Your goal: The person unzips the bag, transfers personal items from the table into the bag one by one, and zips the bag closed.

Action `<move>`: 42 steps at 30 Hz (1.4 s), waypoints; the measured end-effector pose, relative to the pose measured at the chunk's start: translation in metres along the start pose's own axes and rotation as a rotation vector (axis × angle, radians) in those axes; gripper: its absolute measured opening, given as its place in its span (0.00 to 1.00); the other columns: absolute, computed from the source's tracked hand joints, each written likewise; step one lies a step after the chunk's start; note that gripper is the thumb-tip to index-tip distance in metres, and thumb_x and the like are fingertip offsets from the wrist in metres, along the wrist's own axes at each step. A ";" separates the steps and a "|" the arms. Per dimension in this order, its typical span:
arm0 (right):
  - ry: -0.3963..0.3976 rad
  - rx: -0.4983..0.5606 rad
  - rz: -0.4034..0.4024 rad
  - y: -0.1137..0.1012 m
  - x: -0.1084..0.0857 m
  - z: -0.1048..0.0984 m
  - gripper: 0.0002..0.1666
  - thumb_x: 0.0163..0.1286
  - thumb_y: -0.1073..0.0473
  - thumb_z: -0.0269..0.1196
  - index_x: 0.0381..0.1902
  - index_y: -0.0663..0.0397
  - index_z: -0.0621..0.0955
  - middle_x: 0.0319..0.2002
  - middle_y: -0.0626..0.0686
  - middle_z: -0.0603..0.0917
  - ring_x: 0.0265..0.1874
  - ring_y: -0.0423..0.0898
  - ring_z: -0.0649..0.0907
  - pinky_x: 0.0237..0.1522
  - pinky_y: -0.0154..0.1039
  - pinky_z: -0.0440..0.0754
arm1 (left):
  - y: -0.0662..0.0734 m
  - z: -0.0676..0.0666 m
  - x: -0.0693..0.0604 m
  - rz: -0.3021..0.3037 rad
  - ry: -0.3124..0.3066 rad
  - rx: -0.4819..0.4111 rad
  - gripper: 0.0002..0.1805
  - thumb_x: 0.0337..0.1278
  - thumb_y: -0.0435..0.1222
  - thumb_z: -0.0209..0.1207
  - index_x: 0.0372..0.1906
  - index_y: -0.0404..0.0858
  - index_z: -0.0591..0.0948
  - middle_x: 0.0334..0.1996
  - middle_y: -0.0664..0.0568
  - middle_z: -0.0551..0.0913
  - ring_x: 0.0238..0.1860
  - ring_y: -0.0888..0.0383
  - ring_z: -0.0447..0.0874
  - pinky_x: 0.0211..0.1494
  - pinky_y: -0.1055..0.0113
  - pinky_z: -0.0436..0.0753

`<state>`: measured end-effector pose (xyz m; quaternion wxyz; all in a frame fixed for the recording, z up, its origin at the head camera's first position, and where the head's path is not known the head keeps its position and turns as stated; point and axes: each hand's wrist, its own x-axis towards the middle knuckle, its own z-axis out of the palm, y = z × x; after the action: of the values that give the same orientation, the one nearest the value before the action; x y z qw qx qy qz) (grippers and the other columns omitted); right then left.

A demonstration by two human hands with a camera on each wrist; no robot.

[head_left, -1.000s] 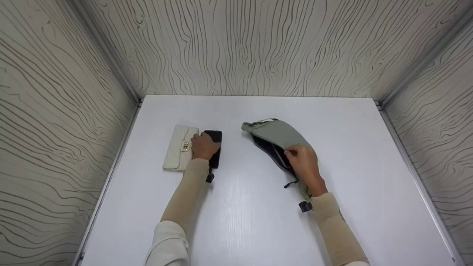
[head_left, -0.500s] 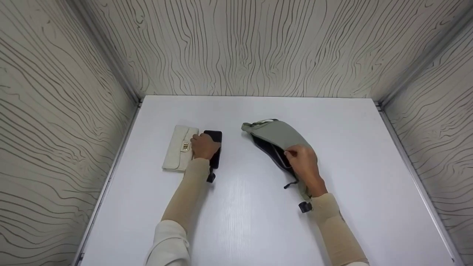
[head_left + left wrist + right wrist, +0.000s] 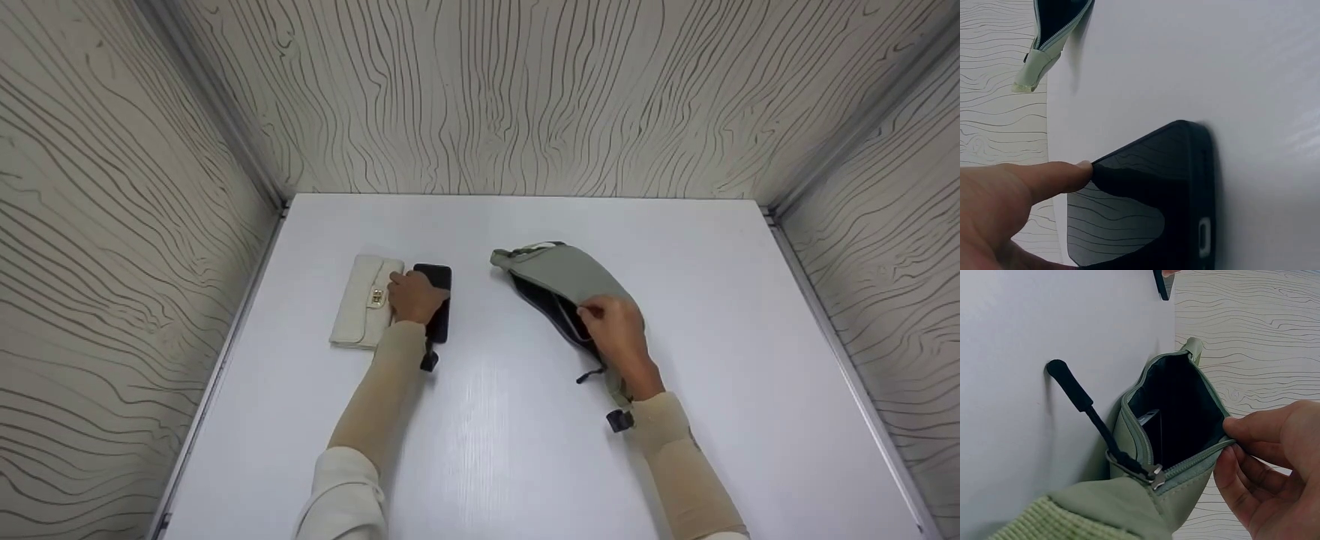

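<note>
A black smartphone [image 3: 439, 330] lies on the white table, with my left hand [image 3: 416, 298] over it. In the left wrist view the thumb presses one long edge of the phone [image 3: 1145, 163]; the other fingers are mostly hidden at the far edge. To the right sits a sage-green waist bag [image 3: 574, 268], its zip undone. My right hand [image 3: 619, 334] pinches the rim of its opening between thumb and fingers, holding the mouth apart. Inside the dark lining, the right wrist view shows part of a flat slab-like object [image 3: 1150, 419]. A black zip pull [image 3: 1069, 385] hangs beside the opening.
A cream wallet [image 3: 352, 307] with a gold clasp lies just left of the phone, close to my left fingers. The white table [image 3: 487, 435] extends between the two arms. Patterned panels [image 3: 480, 97] enclose the back and sides.
The phone shifts very slightly to the right under my left hand. The right hand and the bag hold still.
</note>
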<state>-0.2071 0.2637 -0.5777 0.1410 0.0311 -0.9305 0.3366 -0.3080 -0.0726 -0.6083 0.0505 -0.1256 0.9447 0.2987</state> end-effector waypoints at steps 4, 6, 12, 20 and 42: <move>-0.002 -0.004 0.002 0.000 0.000 0.000 0.06 0.68 0.65 0.73 0.40 0.63 0.92 0.37 0.61 0.92 0.38 0.57 0.90 0.42 0.53 0.87 | 0.001 0.000 0.000 -0.003 0.002 -0.020 0.38 0.60 0.46 0.72 0.63 0.20 0.77 0.61 0.28 0.71 0.65 0.34 0.72 0.69 0.41 0.74; -0.004 0.000 0.006 -0.001 0.000 -0.001 0.06 0.68 0.65 0.73 0.40 0.63 0.92 0.37 0.61 0.92 0.39 0.57 0.90 0.42 0.53 0.87 | 0.000 0.001 0.002 -0.002 0.010 -0.014 0.39 0.60 0.47 0.73 0.64 0.20 0.76 0.61 0.27 0.72 0.65 0.34 0.72 0.68 0.41 0.75; -0.013 0.010 0.029 -0.001 0.000 -0.001 0.07 0.69 0.65 0.72 0.42 0.63 0.91 0.39 0.61 0.91 0.40 0.56 0.89 0.43 0.53 0.87 | -0.001 0.002 0.003 -0.001 0.023 0.011 0.39 0.62 0.45 0.71 0.67 0.21 0.72 0.62 0.26 0.74 0.64 0.33 0.75 0.67 0.40 0.78; -0.014 0.010 0.030 -0.001 0.002 -0.001 0.07 0.70 0.64 0.72 0.41 0.62 0.92 0.39 0.60 0.92 0.40 0.56 0.89 0.43 0.53 0.86 | -0.002 -0.002 0.004 -0.005 -0.012 -0.082 0.39 0.63 0.41 0.66 0.71 0.22 0.67 0.64 0.28 0.76 0.66 0.32 0.74 0.71 0.39 0.74; -0.017 0.003 0.043 0.000 0.001 0.000 0.07 0.70 0.64 0.72 0.42 0.62 0.92 0.39 0.60 0.92 0.40 0.56 0.89 0.44 0.53 0.86 | -0.009 -0.001 0.007 0.091 -0.043 -0.273 0.47 0.62 0.34 0.67 0.77 0.21 0.55 0.58 0.24 0.83 0.59 0.35 0.86 0.65 0.48 0.83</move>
<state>-0.2084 0.2636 -0.5771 0.1258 0.0140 -0.9316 0.3408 -0.3122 -0.0820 -0.6132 0.0394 -0.0818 0.8986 0.4292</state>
